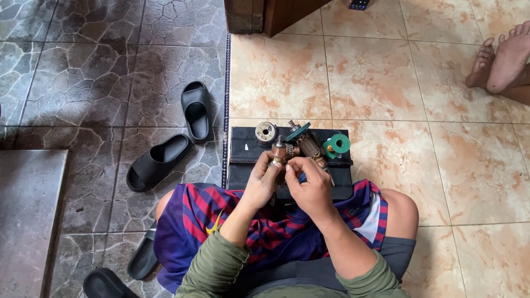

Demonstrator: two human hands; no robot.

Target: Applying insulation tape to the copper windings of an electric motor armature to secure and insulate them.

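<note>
Both hands meet over a small copper-coloured motor armature (280, 151), which sits right between them at the fingertips, above the near part of a black mat (241, 160) on the floor. Left hand (261, 183) is curled around the armature's lower end, gripping it from the left and below, so the copper winding and a short shaft stick up past the fingers. Right hand (311, 185) is closed in a pinch at the armature's right side, fingertips touching it; what the pinch holds, if anything, is too small to tell.

Just behind the armature on the mat lies a second, larger rotor (309, 147), tilted, with a teal piece at its far end. Left of that stands a round metal spool (266, 132), and to the right a green spool (337, 144) near the mat's right edge.

Beneath the forearms are the person's own bent knees in striped red and blue shorts (193, 215). Black sandals (196, 110) lie well off to the left on the dark stone tiles. Another person's bare feet (499, 58) rest on the tan floor tiles at the far right.
</note>
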